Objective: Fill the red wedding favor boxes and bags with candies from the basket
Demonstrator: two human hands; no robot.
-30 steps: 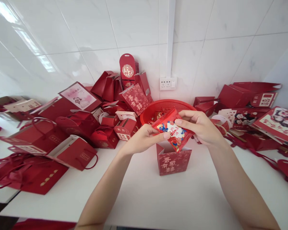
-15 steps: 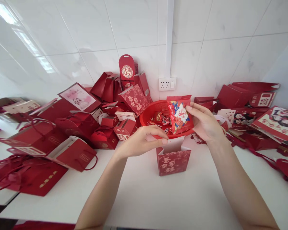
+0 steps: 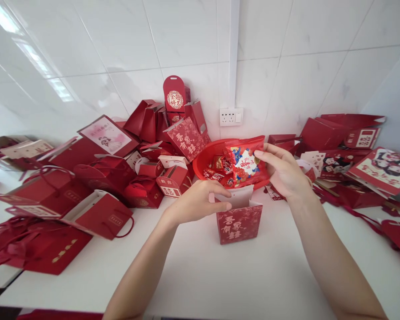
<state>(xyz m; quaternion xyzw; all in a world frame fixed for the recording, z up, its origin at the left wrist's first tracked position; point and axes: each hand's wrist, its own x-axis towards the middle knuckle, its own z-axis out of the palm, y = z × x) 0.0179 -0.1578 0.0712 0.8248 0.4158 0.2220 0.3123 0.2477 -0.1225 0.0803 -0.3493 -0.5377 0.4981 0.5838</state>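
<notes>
A red paper gift box [image 3: 240, 224] with pale lettering stands upright, its top open, on the white table. My left hand [image 3: 198, 202] is at the left edge of its mouth, thumb and fingers around that edge. My right hand [image 3: 285, 171] pinches a red snack packet [image 3: 246, 162] with a blue and white print by its right side. The packet hangs above and behind the box's mouth, tilted. Behind it is a red plastic basket [image 3: 200, 166] holding several small wrapped sweets [image 3: 216, 162], partly hidden by the packet and my left hand.
Several red gift boxes [image 3: 183, 138] and handled bags [image 3: 100, 213] are piled on the left of the white table [image 3: 186, 271]. More boxes [image 3: 326, 133] and printed cards [image 3: 383, 171] lie at the right. A wall socket [image 3: 231, 117] sits behind the basket.
The packet has tilted and shifted slightly left in my right hand, showing more of its front. My left thumb has come lower, to the box's mouth.
</notes>
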